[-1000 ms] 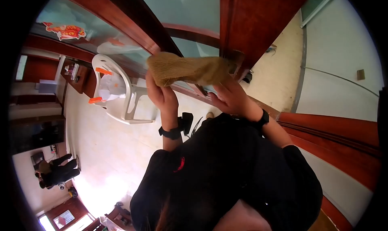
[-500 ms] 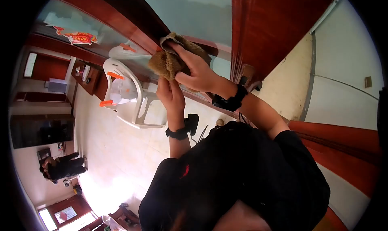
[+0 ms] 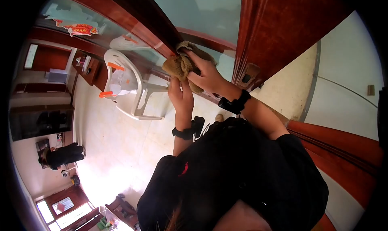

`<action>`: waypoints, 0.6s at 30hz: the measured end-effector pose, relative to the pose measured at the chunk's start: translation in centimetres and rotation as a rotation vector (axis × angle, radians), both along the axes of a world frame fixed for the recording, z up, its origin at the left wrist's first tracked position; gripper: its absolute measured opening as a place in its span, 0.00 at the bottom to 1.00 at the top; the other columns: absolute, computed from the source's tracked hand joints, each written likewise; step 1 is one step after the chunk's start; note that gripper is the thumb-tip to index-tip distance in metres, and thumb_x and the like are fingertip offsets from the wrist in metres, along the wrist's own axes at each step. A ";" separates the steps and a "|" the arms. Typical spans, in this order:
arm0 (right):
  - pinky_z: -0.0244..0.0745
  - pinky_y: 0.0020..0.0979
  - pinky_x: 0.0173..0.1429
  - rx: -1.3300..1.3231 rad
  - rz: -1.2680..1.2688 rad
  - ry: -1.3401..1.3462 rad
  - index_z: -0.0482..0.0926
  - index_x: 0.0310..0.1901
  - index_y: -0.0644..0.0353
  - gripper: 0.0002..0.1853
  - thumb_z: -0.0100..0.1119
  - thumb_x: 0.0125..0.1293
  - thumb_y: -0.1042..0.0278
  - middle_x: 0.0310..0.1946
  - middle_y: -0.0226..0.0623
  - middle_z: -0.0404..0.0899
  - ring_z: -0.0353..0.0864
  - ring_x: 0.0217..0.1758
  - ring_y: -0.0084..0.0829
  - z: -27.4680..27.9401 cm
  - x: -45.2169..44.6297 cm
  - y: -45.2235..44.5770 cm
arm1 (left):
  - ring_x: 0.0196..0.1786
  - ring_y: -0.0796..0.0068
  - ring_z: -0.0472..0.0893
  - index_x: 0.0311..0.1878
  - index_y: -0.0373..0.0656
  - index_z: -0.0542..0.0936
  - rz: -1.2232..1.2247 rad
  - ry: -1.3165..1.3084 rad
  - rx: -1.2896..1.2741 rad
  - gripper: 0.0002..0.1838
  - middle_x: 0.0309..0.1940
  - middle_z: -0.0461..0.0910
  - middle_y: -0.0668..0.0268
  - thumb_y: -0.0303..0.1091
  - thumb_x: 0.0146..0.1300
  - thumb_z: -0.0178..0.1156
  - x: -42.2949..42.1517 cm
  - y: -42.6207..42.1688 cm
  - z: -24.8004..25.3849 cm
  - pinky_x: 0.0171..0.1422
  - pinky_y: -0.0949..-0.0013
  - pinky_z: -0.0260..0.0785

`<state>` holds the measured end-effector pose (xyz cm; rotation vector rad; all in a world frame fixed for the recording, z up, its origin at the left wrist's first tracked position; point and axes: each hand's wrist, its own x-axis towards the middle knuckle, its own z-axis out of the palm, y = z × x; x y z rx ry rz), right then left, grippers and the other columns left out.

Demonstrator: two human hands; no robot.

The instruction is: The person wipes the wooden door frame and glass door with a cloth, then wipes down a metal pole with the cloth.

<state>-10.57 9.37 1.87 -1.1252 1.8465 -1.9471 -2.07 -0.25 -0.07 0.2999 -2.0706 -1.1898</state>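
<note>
A folded brown cloth (image 3: 176, 66) lies bunched between my two hands, close to the dark red wooden frame (image 3: 159, 33) of a glass door or window. My left hand (image 3: 180, 97) pinches its lower edge from below. Over its right part is my right hand (image 3: 205, 74), with the fingers reaching into a fold and the thumb pressed on the cloth. Each wrist wears a black band with a small box. Behind the cloth, part of the frame is hidden.
On the left, a white plastic chair (image 3: 139, 97) with orange tape stands on the pale floor (image 3: 121, 138). A red and gold sticker (image 3: 79, 29) is on the glass. A person in dark clothes (image 3: 64, 155) is far off at the left. A red wooden panel (image 3: 283, 33) rises at the right.
The cloth was stretched wide between both hands and is now folded into a smaller bunch. My right hand has moved left onto it, its fingers in the fold. The view has shifted slightly.
</note>
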 end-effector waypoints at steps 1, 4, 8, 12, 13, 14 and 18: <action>0.62 0.29 0.63 0.007 0.000 -0.011 0.56 0.65 0.71 0.33 0.48 0.56 0.75 0.55 0.51 0.70 0.72 0.57 0.36 -0.5 0.1 0.0 | 0.40 0.54 0.80 0.52 0.33 0.73 0.007 -0.035 0.017 0.14 0.38 0.79 0.49 0.29 0.66 0.50 0.3 0.2 0.1 0.44 0.65 0.69; 0.62 0.30 0.63 0.045 -0.026 -0.012 0.57 0.64 0.72 0.32 0.49 0.56 0.74 0.55 0.52 0.70 0.71 0.58 0.36 -1.7 0.3 0.2 | 0.40 0.54 0.80 0.52 0.32 0.74 0.006 -0.046 -0.004 0.14 0.38 0.79 0.50 0.28 0.65 0.50 0.5 0.3 -0.8 0.44 0.65 0.70; 0.63 0.31 0.63 0.066 -0.060 0.030 0.59 0.63 0.73 0.31 0.51 0.56 0.73 0.54 0.55 0.72 0.73 0.58 0.39 -2.6 0.4 0.4 | 0.39 0.53 0.79 0.53 0.34 0.73 -0.004 -0.041 0.026 0.15 0.37 0.79 0.50 0.29 0.65 0.50 0.7 0.5 -1.8 0.44 0.64 0.70; 0.68 0.32 0.52 0.052 -0.118 0.058 0.61 0.62 0.72 0.30 0.52 0.57 0.71 0.44 0.56 0.76 0.77 0.46 0.40 -4.2 0.6 0.4 | 0.38 0.50 0.79 0.50 0.35 0.74 -0.008 -0.108 0.017 0.13 0.36 0.78 0.47 0.31 0.65 0.50 1.0 0.4 -2.7 0.43 0.64 0.70; 0.72 0.32 0.43 0.013 -0.152 0.084 0.63 0.61 0.71 0.29 0.53 0.57 0.69 0.36 0.54 0.78 0.79 0.36 0.39 -4.7 0.7 0.3 | 0.38 0.49 0.78 0.49 0.35 0.74 -0.012 -0.118 0.010 0.12 0.35 0.77 0.47 0.31 0.65 0.50 1.1 0.4 -2.9 0.42 0.63 0.70; 0.72 0.32 0.43 0.013 -0.148 0.087 0.63 0.61 0.71 0.29 0.53 0.57 0.69 0.36 0.54 0.78 0.79 0.36 0.39 -5.1 0.8 0.4 | 0.38 0.49 0.78 0.49 0.35 0.74 -0.009 -0.115 0.011 0.12 0.35 0.77 0.47 0.31 0.65 0.50 1.3 0.5 -3.0 0.42 0.63 0.70; 0.72 0.36 0.44 0.114 -0.134 0.070 0.63 0.61 0.70 0.29 0.52 0.58 0.68 0.35 0.59 0.77 0.79 0.38 0.49 -6.4 1.2 0.9 | 0.38 0.63 0.80 0.50 0.35 0.74 0.003 -0.317 0.074 0.15 0.35 0.79 0.50 0.35 0.67 0.49 1.7 0.8 -4.0 0.44 0.66 0.69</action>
